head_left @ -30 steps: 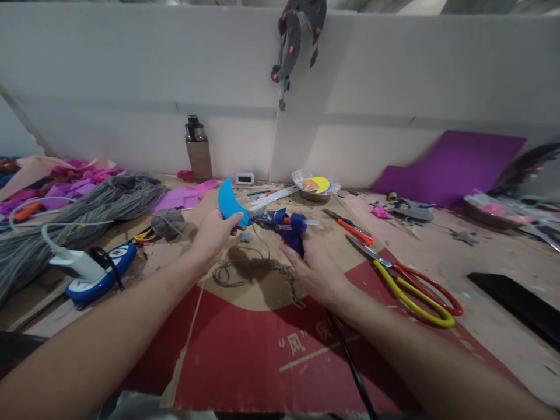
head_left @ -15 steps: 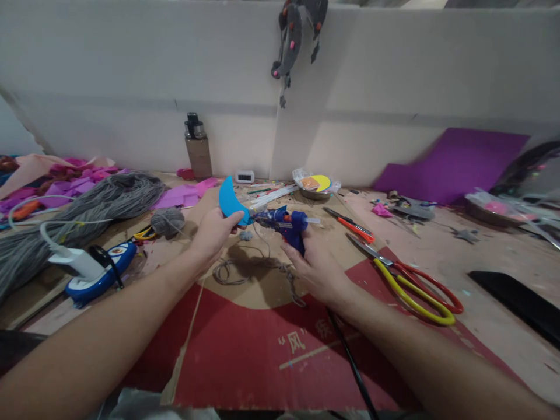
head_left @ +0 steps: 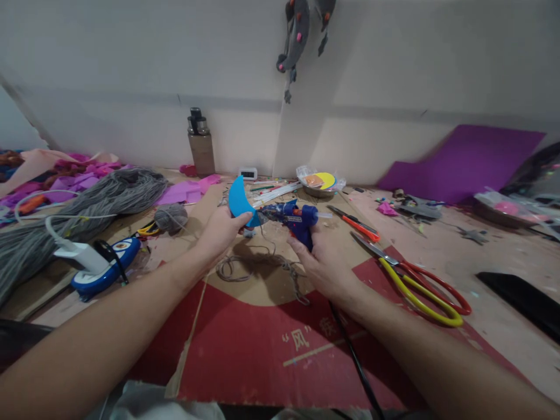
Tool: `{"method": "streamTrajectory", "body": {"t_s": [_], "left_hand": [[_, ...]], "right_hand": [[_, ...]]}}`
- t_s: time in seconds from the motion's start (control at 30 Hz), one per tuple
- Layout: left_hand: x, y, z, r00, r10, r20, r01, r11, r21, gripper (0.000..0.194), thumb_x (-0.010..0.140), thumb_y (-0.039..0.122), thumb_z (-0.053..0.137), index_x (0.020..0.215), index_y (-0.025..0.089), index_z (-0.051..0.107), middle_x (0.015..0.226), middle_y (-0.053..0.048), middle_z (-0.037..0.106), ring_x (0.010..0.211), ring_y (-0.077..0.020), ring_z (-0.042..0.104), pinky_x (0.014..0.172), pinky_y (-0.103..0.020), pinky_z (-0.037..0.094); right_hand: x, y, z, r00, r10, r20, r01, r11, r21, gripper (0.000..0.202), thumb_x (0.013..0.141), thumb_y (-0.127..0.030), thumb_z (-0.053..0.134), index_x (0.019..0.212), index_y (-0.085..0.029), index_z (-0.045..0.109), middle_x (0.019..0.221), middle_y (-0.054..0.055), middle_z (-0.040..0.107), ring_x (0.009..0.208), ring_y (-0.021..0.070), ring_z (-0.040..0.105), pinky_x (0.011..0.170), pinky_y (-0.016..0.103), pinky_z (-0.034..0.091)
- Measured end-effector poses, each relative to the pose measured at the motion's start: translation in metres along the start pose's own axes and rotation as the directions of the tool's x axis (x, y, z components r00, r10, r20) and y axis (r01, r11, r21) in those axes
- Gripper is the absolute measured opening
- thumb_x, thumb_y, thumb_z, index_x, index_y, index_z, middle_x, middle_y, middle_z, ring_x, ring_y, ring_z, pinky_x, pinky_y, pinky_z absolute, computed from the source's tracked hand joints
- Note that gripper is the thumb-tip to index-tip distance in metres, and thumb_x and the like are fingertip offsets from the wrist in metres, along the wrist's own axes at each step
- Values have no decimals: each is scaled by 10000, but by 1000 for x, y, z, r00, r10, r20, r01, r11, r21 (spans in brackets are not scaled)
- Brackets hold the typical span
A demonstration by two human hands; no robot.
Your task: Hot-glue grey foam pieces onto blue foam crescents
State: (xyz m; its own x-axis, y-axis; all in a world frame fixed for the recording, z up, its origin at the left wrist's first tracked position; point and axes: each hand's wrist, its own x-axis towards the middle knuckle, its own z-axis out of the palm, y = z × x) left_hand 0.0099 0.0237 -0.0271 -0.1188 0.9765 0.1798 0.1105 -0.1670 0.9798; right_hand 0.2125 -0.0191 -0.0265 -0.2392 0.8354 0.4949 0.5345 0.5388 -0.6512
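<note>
A blue crescent-shaped piece [head_left: 239, 199] is pinched at its lower end by my left hand [head_left: 228, 224]. My right hand [head_left: 321, 256] is wrapped round the handle of a blue glue gun [head_left: 301, 221], whose nozzle points left and meets the lower tip of the crescent. A clear glue stick pokes out of the gun's rear. From near the crescent's tip a grey yarn [head_left: 236, 274] runs down and lies in loops on the red and brown cardboard [head_left: 245, 350]. My left fingertips are partly hidden behind the crescent.
Red-and-yellow scissors [head_left: 415, 280] and an orange cutter [head_left: 359, 226] lie on the right. Grey yarn [head_left: 118, 195], a yarn ball [head_left: 171, 219] and a blue power strip [head_left: 107, 271] are on the left. A black cable [head_left: 356, 361] crosses the cardboard. A bowl [head_left: 321, 191] stands behind.
The whole view has shifted slightly, with most things a little further right. Both hands still hold the crescent and the glue gun, whose nozzle remains at the crescent's lower end.
</note>
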Motion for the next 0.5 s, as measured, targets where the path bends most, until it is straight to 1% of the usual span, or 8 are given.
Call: {"method": "streamTrajectory", "body": {"t_s": [0.13, 0.3, 0.4, 0.5], "left_hand": [[-2, 2, 0, 1000, 8, 7, -8, 1000, 1, 161, 688, 294, 669, 649, 148, 614, 579, -24, 620, 487, -111, 518, 483, -240, 409], [-3, 4, 1, 999, 4, -44, -4, 1000, 0, 160, 692, 270, 665, 607, 152, 597, 578, -11, 612, 471, -96, 483, 466, -230, 395], [-2, 4, 0, 998, -9, -57, 10, 1000, 8, 156, 688, 267, 668, 608, 150, 603, 578, -13, 615, 469, -97, 482, 462, -228, 390], [-1, 2, -1, 999, 1, -33, 1, 999, 44, 175, 689, 299, 675, 625, 146, 620, 584, -20, 622, 477, -104, 502, 474, -230, 399]], "right_hand": [[0, -1, -2, 1000, 12, -20, -12, 1000, 6, 331, 893, -285, 463, 1209, -188, 491, 1090, 131, 648, 978, 288, 625, 857, 464, 503], [-1, -1, -3, 999, 34, -31, -34, 999, 4, 312, 893, -310, 476, 1177, -182, 493, 1024, 125, 643, 905, 274, 629, 798, 441, 514], [-3, 0, -2, 999, 21, -29, -21, 1000, -6, 332, 901, -320, 475, 1203, -182, 487, 1053, 127, 642, 939, 278, 623, 821, 440, 506], [-3, 1, 0, 1000, 3, -23, -3, 1000, -17, 364, 904, -320, 472, 1244, -191, 476, 1088, 127, 644, 969, 278, 618, 848, 443, 498]]}}
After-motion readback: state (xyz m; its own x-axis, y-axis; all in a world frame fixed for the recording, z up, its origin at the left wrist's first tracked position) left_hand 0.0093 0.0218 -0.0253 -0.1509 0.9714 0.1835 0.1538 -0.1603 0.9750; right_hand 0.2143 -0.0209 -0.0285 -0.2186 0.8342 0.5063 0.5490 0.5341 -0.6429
